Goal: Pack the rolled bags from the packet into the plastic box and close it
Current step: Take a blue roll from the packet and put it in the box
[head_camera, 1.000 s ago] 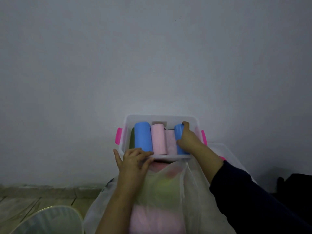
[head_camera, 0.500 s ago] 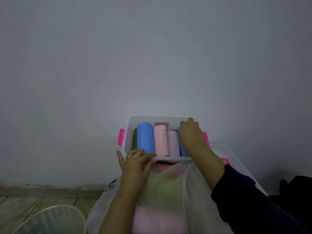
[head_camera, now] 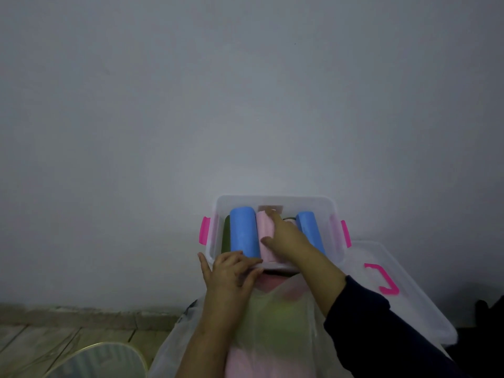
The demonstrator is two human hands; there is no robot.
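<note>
Pink roll (head_camera: 266, 236) under right hand (head_camera: 286, 238); left hand (head_camera: 229, 274) grips box rim (head_camera: 272, 199).

1. The box (head_camera: 275, 201) is clear plastic with pink side latches, open, standing against the wall.
2. Rolls lie side by side inside it: green (head_camera: 225, 236) at its left wall, then blue (head_camera: 243, 231), pink (head_camera: 264, 236), and another blue (head_camera: 311, 231) near its right wall.
3. The clear lid (head_camera: 403, 293) with a pink handle lies right of the box.
4. The translucent packet (head_camera: 272, 336) lies just before the box, pink and green rolls showing through.
</note>
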